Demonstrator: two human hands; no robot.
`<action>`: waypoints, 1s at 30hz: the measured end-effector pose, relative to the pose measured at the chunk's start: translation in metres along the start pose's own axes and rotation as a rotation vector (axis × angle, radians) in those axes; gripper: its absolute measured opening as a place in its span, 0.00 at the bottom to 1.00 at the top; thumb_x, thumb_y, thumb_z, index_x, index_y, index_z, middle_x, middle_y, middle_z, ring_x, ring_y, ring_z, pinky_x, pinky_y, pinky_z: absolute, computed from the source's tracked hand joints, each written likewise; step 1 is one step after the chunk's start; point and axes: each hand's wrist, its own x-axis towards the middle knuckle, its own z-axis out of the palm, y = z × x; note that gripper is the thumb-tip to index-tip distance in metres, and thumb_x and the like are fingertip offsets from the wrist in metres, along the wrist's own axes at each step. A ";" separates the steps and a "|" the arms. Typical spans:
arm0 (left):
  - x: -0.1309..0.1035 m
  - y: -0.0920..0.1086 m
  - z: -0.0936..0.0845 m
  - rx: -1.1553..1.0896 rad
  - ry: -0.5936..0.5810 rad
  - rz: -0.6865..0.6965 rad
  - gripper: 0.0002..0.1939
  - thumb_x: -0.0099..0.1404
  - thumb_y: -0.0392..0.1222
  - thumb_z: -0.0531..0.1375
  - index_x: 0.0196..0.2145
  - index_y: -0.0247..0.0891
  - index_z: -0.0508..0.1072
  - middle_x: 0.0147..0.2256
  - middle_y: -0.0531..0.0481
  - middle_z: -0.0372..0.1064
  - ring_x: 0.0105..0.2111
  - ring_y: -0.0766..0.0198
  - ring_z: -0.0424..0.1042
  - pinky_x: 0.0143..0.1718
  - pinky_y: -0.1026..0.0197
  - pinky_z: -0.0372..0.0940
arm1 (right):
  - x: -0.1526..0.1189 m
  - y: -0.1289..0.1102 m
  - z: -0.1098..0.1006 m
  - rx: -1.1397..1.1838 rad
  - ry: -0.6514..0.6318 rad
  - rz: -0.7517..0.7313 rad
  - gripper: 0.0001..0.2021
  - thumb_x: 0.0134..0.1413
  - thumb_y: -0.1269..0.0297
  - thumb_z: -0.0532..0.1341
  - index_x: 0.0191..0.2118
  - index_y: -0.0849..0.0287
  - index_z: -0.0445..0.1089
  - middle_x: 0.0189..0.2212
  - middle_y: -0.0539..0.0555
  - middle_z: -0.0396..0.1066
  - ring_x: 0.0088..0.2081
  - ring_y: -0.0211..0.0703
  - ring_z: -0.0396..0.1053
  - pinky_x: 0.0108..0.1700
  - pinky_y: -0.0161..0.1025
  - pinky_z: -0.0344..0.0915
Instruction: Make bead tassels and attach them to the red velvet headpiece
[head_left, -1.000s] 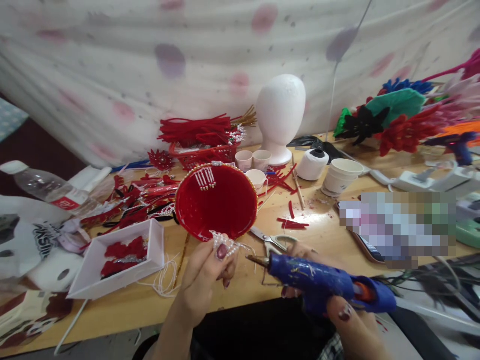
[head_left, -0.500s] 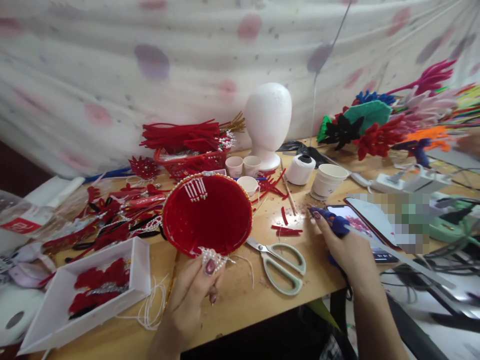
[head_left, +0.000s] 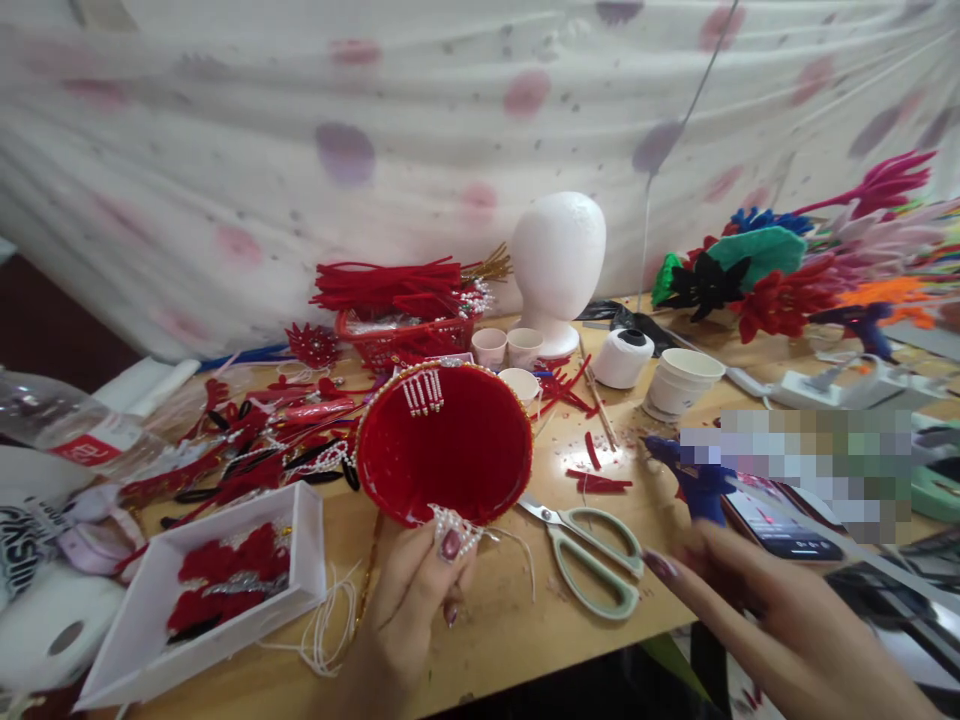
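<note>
My left hand [head_left: 416, 590] pinches a white pearl-bead trim [head_left: 457, 528] at the near rim of a red velvety bowl-shaped piece [head_left: 442, 460]. The piece lies tipped with its hollow facing me, and short bead strands [head_left: 424, 392] hang inside the far rim. A loose white thread trails right from the trim. My right hand [head_left: 772, 620] holds nothing; its fingers are apart, at the table's near edge beside the handles of the pale green scissors [head_left: 553, 518]. Behind that hand, a blue glue gun [head_left: 701, 485] rests on the table.
At left, a white box [head_left: 309, 545] holds red pieces. Farther back are a red basket [head_left: 367, 340], paper cups [head_left: 685, 378], a thread spool [head_left: 624, 360] and a white foam head [head_left: 559, 255]. A phone [head_left: 787, 520] and power strip [head_left: 814, 392] lie at right.
My right hand has let go of the blue glue gun and drawn back toward the near edge. My left hand keeps its pinch on the bead trim. The view has shifted slightly left.
</note>
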 end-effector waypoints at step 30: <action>0.015 0.063 0.022 -0.169 -0.158 0.400 0.22 0.72 0.52 0.53 0.23 0.41 0.56 0.20 0.60 0.45 0.19 0.70 0.45 0.20 0.65 0.51 | 0.072 -0.110 0.063 -0.006 -0.043 -0.126 0.29 0.48 0.81 0.53 0.56 0.60 0.72 0.43 0.60 0.81 0.43 0.52 0.76 0.42 0.39 0.65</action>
